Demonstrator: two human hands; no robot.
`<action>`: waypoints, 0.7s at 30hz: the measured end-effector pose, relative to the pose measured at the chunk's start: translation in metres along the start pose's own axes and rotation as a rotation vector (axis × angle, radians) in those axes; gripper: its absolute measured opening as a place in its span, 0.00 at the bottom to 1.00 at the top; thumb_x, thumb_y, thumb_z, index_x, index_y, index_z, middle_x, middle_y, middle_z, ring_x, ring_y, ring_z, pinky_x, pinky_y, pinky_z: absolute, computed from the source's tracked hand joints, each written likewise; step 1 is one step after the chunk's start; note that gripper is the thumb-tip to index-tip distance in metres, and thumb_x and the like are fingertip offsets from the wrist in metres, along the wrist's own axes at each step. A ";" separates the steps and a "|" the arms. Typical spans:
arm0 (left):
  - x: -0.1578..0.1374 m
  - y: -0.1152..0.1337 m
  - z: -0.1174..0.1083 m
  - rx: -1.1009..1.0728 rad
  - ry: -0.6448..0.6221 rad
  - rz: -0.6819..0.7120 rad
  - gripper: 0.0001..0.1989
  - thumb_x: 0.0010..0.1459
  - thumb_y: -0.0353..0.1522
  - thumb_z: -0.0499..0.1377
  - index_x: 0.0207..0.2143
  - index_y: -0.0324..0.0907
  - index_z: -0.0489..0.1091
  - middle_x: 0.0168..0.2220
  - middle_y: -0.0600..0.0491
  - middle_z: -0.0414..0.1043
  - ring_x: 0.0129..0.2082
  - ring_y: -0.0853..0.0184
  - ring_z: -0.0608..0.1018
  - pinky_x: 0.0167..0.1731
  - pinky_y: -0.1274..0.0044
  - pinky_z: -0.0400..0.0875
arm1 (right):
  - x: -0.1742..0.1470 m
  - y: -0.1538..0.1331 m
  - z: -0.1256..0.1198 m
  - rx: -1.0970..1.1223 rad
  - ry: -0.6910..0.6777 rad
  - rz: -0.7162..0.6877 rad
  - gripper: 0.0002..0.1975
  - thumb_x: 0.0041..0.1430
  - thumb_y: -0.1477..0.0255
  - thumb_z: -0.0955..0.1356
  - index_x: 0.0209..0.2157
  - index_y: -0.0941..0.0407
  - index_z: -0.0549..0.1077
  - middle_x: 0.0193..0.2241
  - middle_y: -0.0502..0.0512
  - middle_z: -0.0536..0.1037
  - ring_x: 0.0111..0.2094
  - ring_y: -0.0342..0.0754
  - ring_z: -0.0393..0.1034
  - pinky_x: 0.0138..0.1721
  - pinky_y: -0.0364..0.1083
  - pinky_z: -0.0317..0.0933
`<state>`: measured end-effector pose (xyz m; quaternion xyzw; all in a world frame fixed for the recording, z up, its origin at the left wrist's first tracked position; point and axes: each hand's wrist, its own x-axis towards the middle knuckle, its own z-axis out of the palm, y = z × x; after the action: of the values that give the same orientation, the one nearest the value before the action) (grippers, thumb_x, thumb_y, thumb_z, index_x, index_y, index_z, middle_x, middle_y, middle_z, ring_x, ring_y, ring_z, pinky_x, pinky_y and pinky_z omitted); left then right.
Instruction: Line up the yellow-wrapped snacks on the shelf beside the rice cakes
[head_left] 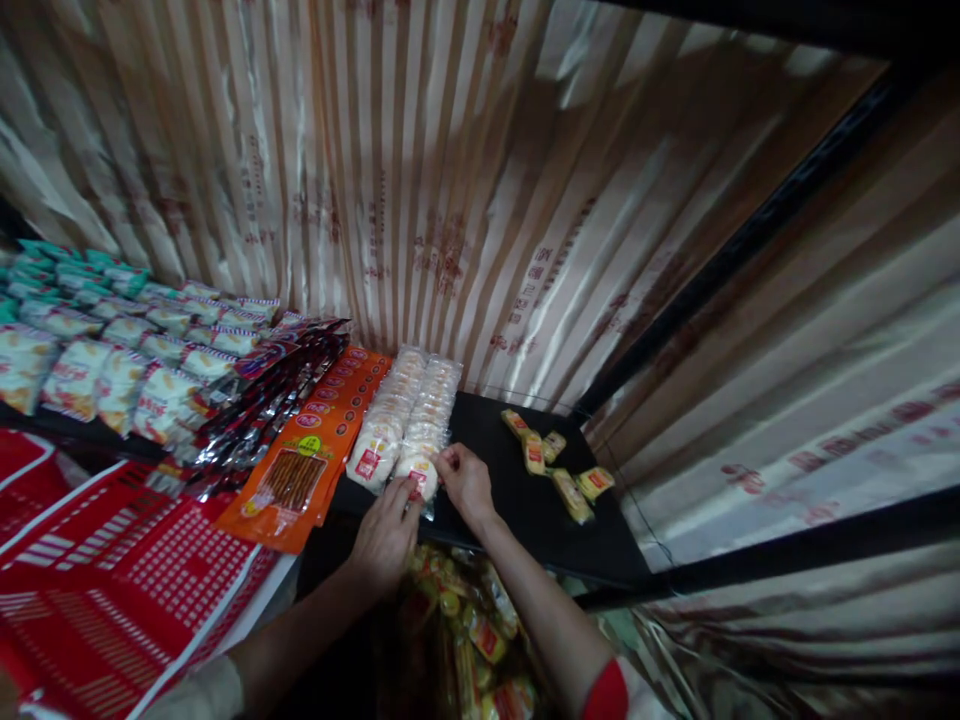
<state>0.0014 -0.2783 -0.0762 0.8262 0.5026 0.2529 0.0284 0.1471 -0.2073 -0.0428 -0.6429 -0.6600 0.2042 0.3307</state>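
Cracker packet lies between left grip, closure unclear, and right grip, which pinches the packet's edge.

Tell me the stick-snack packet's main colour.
The stick-snack packet is mainly orange; see the head view.

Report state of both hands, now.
Left hand: fingertips on the right row's front white packet; whether gripping, can't tell.
Right hand: fingers curled in at that packet's right edge; whether pinching it, can't tell.

front cracker packet part-hidden, red basket cropped
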 end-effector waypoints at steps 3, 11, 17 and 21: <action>-0.008 0.003 0.012 -0.021 -0.051 -0.007 0.20 0.55 0.25 0.49 0.51 0.38 0.63 0.55 0.43 0.61 0.57 0.56 0.61 0.55 0.64 0.60 | -0.002 0.002 0.001 0.035 0.006 -0.011 0.12 0.52 0.61 0.63 0.25 0.55 0.68 0.22 0.51 0.72 0.23 0.44 0.67 0.26 0.41 0.61; -0.002 0.001 0.005 0.001 -0.054 0.029 0.21 0.55 0.25 0.48 0.52 0.37 0.62 0.55 0.42 0.60 0.57 0.56 0.62 0.54 0.64 0.62 | -0.049 0.016 -0.007 0.243 0.137 0.074 0.19 0.54 0.58 0.62 0.40 0.59 0.66 0.29 0.54 0.72 0.25 0.43 0.68 0.30 0.43 0.64; -0.021 -0.002 -0.004 -0.050 -0.027 0.115 0.18 0.55 0.24 0.46 0.47 0.39 0.66 0.49 0.45 0.65 0.53 0.60 0.64 0.54 0.67 0.62 | -0.119 0.046 -0.023 0.230 0.075 0.148 0.15 0.57 0.60 0.59 0.35 0.57 0.68 0.25 0.51 0.71 0.23 0.42 0.66 0.25 0.40 0.61; -0.039 0.001 -0.013 -0.089 -0.099 0.164 0.15 0.56 0.24 0.46 0.40 0.40 0.68 0.41 0.47 0.69 0.45 0.64 0.69 0.47 0.72 0.67 | -0.160 0.076 -0.029 -0.020 0.015 0.165 0.14 0.58 0.64 0.58 0.33 0.56 0.71 0.28 0.54 0.75 0.29 0.46 0.69 0.33 0.43 0.62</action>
<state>-0.0180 -0.3139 -0.0799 0.8739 0.4196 0.2355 0.0691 0.2144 -0.3622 -0.1032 -0.6999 -0.6042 0.2195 0.3112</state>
